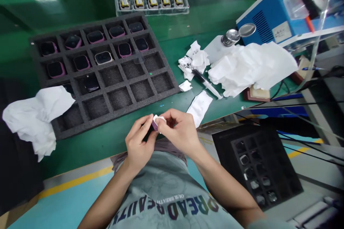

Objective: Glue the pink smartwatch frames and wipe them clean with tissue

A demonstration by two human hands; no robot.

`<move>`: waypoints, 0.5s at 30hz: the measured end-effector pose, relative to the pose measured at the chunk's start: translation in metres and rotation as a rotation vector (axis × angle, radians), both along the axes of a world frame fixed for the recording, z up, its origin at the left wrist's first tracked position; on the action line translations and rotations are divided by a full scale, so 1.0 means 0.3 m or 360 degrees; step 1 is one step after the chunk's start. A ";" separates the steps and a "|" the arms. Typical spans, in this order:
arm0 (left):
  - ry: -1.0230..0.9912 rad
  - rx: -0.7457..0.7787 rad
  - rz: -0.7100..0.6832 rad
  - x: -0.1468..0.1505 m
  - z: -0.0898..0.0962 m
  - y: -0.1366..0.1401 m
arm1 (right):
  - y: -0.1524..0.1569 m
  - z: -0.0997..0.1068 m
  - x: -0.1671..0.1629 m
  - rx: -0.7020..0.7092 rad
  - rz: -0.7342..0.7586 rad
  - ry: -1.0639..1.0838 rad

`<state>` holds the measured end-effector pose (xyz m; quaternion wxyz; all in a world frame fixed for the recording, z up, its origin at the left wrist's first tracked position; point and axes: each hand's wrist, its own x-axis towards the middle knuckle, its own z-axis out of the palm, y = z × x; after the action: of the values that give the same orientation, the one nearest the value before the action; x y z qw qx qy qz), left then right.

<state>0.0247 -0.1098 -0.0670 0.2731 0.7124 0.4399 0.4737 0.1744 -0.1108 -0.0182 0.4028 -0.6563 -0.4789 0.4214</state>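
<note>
Close to my body, at the table's front edge, my left hand [140, 141] pinches a small purple watch case [154, 125]. My right hand [180, 128] presses a folded white tissue [160, 117] against that case with thumb and fingers. Much of the watch case is hidden by the fingers. Beyond my hands lies a black foam tray [120, 98] with square compartments. Several of them hold watches, mostly with purple frames, and one watch [103, 57] has a pale frame. Other compartments at the near right hold nothing.
Crumpled white cloth [37, 114] covers the tray's near-left corner. A clear tray [150, 11] of small parts stands at the back. On the right are a syringe [206, 84], stained tissue [197, 57], a wipe stack [249, 66], a metal pot [230, 38] and a blue machine [264, 21].
</note>
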 end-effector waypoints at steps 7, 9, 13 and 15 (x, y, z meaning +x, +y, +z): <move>0.0004 0.0009 -0.0017 -0.001 0.000 0.001 | -0.007 0.005 0.001 -0.0009 -0.0012 -0.0058; 0.0000 -0.0010 0.0005 -0.002 0.000 0.002 | -0.015 0.006 0.000 -0.0007 0.0005 -0.0065; 0.0012 -0.0046 0.0016 -0.005 -0.004 0.003 | -0.028 0.006 -0.001 -0.0051 0.0004 -0.0069; 0.0009 -0.0002 -0.0015 -0.005 -0.006 0.003 | -0.015 0.003 -0.003 -0.0065 0.0008 -0.0038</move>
<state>0.0231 -0.1090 -0.0690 0.2746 0.7156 0.4377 0.4701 0.1735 -0.1153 -0.0172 0.3827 -0.6681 -0.4767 0.4243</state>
